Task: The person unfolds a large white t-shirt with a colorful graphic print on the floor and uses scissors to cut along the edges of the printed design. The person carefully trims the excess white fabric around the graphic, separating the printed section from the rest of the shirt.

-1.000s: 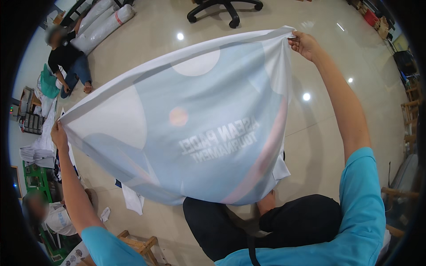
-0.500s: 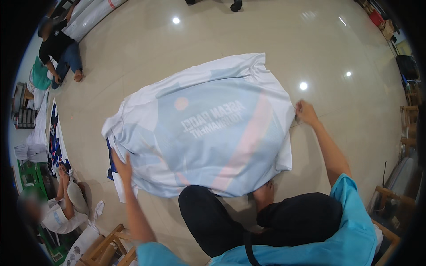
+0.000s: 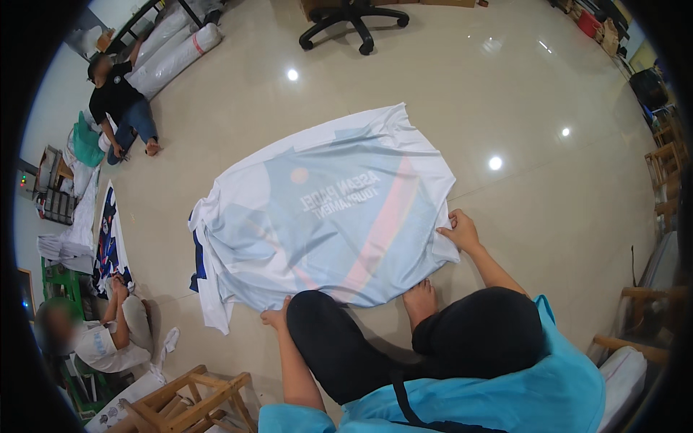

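A large white jersey (image 3: 328, 249) lies spread on the floor in front of me, its pale blue and pink print showing faintly and mirrored, as if inside out. Creases run over its near half, and a dark blue part peeks out at its left side. My right hand (image 3: 462, 232) pinches the jersey's right edge between thumb and fingers. Beside my left knee, my left hand (image 3: 277, 315) is closed at the near edge of the jersey; its fingertips are partly hidden. My bare foot (image 3: 421, 299) rests against the near right edge.
Two people sit on the floor at the left, one in a black shirt (image 3: 115, 90), one in a white shirt (image 3: 97, 346). A wooden stool (image 3: 191, 393) stands near left. Ahead are a wheeled chair base (image 3: 354, 22) and wrapped rolls (image 3: 177, 61). Wooden furniture lines the right.
My left hand has moved from the jersey's left side to its near edge by my knee. My right hand has come lower and nearer, onto the right edge. The view has shifted.
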The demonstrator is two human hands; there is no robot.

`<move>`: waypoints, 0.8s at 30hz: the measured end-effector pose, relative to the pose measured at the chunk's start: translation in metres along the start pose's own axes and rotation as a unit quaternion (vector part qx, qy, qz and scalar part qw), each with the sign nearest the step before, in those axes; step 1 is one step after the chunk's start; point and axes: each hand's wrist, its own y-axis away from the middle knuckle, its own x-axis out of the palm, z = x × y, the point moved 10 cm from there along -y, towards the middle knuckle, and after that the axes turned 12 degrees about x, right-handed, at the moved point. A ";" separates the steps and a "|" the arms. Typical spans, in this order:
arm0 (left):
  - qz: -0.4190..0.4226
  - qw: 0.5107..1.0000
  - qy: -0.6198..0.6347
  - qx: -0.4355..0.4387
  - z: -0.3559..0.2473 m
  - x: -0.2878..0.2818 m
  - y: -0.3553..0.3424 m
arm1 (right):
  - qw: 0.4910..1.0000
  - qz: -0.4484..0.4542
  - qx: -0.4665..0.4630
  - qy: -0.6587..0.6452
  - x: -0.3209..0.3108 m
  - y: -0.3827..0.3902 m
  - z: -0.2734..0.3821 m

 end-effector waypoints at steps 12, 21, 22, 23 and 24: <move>0.024 0.912 0.385 -0.141 -0.018 0.011 0.026 | 0.890 0.158 0.291 -0.315 0.010 0.025 -0.064; -0.036 0.746 0.630 -0.215 -0.073 -0.021 -0.021 | 0.950 0.259 0.085 -0.151 0.025 -0.019 0.038; 0.012 0.714 0.661 -0.231 -0.076 -0.006 -0.020 | 0.979 0.193 0.054 0.039 0.023 -0.029 0.031; 0.049 0.685 0.687 -0.238 -0.065 -0.004 -0.033 | 0.988 0.146 0.006 0.058 0.029 -0.025 0.048; 0.089 0.655 0.708 -0.248 -0.056 -0.001 -0.039 | 0.991 0.098 -0.038 0.079 0.037 -0.009 0.058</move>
